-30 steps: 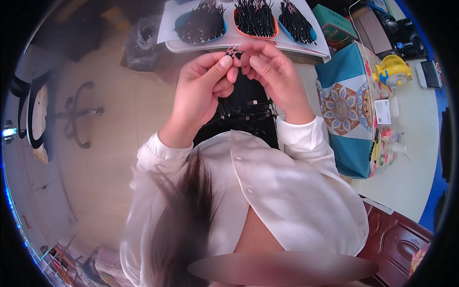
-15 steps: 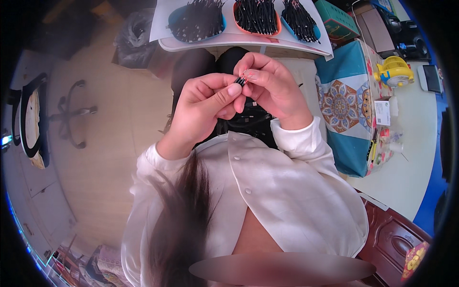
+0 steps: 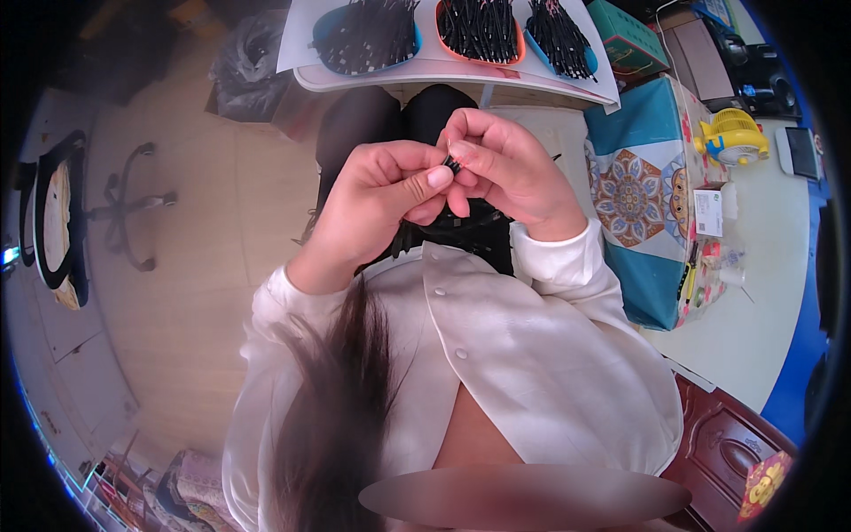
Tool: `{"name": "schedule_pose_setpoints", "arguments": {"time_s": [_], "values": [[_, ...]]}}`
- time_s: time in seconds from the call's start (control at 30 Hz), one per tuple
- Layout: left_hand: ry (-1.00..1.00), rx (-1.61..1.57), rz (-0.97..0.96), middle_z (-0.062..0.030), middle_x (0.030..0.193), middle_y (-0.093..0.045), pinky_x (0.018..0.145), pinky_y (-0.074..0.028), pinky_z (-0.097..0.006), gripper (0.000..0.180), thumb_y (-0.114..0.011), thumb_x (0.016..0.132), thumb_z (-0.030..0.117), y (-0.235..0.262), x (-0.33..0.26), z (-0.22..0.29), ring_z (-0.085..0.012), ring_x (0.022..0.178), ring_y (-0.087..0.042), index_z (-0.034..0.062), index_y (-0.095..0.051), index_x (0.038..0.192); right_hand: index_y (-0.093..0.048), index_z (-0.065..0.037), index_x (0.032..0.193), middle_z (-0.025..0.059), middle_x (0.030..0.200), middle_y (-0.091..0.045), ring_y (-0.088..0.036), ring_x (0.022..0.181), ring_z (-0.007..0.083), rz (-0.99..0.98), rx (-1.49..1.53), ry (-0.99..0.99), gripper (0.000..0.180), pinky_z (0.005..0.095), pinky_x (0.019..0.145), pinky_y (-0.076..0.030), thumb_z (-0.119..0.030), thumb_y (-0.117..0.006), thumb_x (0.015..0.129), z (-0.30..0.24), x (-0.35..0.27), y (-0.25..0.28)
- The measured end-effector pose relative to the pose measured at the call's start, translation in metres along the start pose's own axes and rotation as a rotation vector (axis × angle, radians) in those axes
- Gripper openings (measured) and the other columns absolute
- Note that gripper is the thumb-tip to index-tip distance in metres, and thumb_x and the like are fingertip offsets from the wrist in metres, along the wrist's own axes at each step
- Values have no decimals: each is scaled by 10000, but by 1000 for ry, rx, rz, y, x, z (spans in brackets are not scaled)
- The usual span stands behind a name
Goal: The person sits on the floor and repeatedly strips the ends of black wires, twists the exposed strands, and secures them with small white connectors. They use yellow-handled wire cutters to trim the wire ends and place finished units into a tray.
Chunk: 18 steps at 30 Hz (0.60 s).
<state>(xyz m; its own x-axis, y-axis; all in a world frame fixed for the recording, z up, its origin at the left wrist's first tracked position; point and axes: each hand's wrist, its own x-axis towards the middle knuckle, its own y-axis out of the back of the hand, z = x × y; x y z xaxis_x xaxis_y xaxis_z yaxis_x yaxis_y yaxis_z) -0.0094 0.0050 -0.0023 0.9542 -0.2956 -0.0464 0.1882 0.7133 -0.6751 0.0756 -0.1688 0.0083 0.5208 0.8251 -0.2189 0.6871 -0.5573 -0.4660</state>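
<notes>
Close together above my lap, my left hand (image 3: 377, 191) and my right hand (image 3: 521, 182) work on a few short black cables (image 3: 453, 166). My left thumb and index finger pinch the cables' black ends. At their tips, the right thumb and index finger are pressed together where thin reddish wire ends show; the fingertips hide most of them. More black cables (image 3: 465, 232) lie in my lap beneath the hands, partly covered by them.
Ahead, a white table holds a blue tray (image 3: 417, 43), an orange tray (image 3: 483, 61) and another blue tray (image 3: 593, 66), all heaped with black cables. At right are a patterned cloth cover (image 3: 634, 191), a yellow fan (image 3: 734, 136) and a phone (image 3: 800, 152). A bagged box (image 3: 244, 80) stands at left.
Both hands have dipped slightly, and the right fingers have shifted a little at the wire ends. The left pinch on the cables stays.
</notes>
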Motion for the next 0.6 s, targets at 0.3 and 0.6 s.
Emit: {"name": "schedule_pose_setpoints", "arguments": {"time_s": [0.3, 0.6], "values": [[-25, 124, -44, -83, 772, -659, 513, -349, -201, 152, -553, 961, 65, 0, -4, 4, -60, 568, -427, -48, -649, 992, -509, -33, 986, 23, 802, -579, -587, 620, 101, -10, 141, 22, 186, 203, 590, -478, -199, -586, 956, 5, -5, -7], [42, 92, -10, -93, 786, -667, 493, -341, -202, 164, -518, 975, 75, -2, -3, -2, -59, 543, -416, -50, -621, 951, -458, -37, 960, 45, 817, -559, -525, 515, 85, 106, -56, 165, 157, 192, 480, -422, -165, -549, 969, 13, -10, -17]]}}
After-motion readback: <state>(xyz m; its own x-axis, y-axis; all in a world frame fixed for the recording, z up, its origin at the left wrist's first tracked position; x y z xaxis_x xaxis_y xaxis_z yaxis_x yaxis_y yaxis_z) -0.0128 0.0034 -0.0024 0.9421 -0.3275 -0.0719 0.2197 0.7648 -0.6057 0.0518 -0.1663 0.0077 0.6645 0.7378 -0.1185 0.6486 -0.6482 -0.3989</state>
